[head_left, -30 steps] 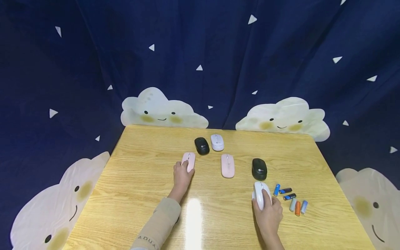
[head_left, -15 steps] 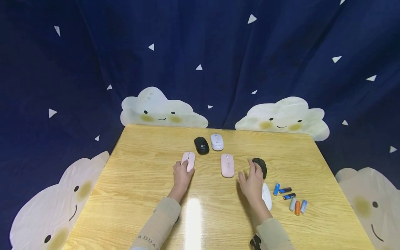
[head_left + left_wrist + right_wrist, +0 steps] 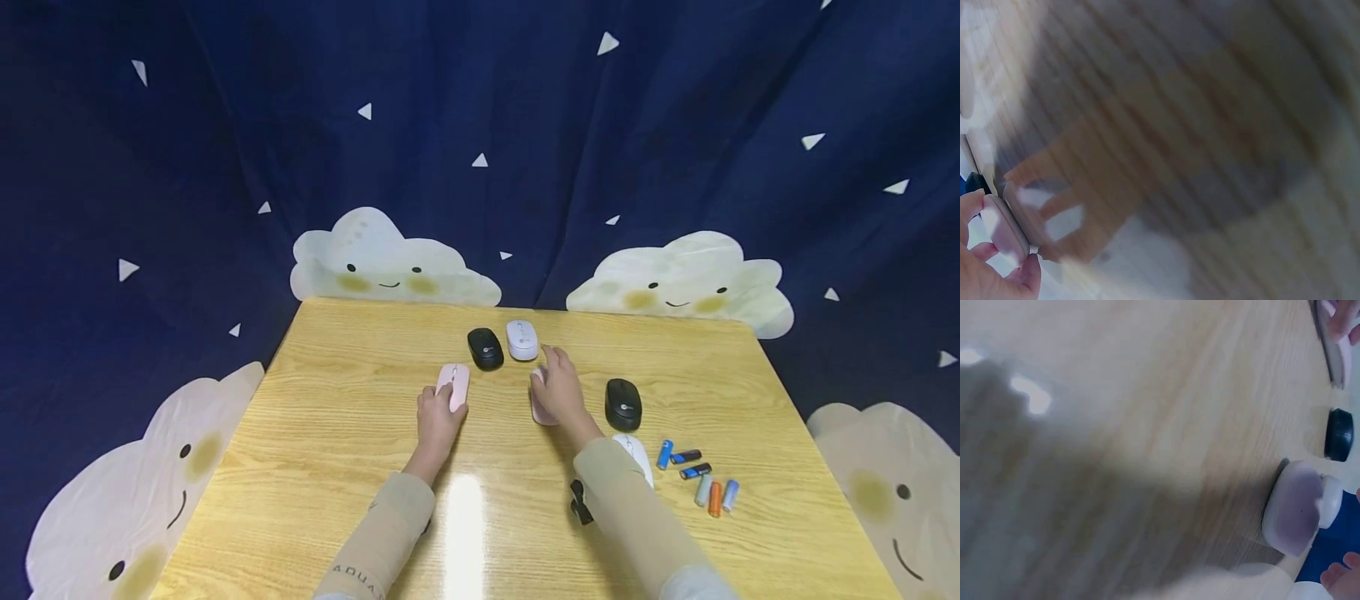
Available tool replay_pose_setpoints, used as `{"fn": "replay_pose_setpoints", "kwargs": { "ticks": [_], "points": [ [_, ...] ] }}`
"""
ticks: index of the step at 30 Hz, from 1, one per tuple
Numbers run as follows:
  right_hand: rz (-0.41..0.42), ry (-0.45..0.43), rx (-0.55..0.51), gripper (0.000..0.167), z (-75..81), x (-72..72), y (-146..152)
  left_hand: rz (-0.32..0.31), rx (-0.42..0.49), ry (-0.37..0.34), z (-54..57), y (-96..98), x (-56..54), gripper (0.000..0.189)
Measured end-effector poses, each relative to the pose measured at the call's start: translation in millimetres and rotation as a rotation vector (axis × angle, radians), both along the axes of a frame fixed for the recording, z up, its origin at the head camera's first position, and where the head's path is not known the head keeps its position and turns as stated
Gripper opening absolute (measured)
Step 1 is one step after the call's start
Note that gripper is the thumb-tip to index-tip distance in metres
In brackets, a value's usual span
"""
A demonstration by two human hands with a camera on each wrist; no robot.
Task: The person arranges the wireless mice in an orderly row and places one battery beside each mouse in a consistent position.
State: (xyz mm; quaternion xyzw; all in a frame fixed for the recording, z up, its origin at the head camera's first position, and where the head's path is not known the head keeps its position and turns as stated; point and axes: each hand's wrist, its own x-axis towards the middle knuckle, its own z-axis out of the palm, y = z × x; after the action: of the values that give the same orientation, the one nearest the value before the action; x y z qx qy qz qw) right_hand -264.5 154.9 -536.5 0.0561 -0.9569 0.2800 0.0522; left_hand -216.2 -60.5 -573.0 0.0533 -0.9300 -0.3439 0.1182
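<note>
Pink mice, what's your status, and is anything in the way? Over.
Left hand grips left pink mouse. Right hand over right pink mouse, apparently not touching. Far white mouse just beyond; no obstruction seen between.

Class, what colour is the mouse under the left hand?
The mouse is pale pink, clearest in the head view.

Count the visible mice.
6: left pink mouse, in left hand; right pink mouse, below right hand; far black mouse beside far white mouse; right black mouse; right white mouse, partly behind right sleeve. Others may be hidden.
</note>
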Motion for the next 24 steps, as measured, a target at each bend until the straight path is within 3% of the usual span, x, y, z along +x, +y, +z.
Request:
{"fn": "replay_pose_setpoints", "kwargs": {
  "ticks": [4, 13, 24],
  "points": [
    [0.053, -0.049, 0.046, 0.057, -1.0, -13.4, -4.7, 0.0, 0.006, 0.007, -0.4, -0.2, 0.2, 0.046],
    [0.114, -0.257, 0.151, 0.058, 0.1, -34.2, -12.0, 0.005, -0.015, 0.002, -0.7, 1.2, -0.7, 0.046],
    [0.208, -0.362, 0.341, 0.056, 4.4, -46.5, -19.4, 0.009, -0.025, 0.033, -1.1, 1.7, -0.1, 0.046]
  ]
}}
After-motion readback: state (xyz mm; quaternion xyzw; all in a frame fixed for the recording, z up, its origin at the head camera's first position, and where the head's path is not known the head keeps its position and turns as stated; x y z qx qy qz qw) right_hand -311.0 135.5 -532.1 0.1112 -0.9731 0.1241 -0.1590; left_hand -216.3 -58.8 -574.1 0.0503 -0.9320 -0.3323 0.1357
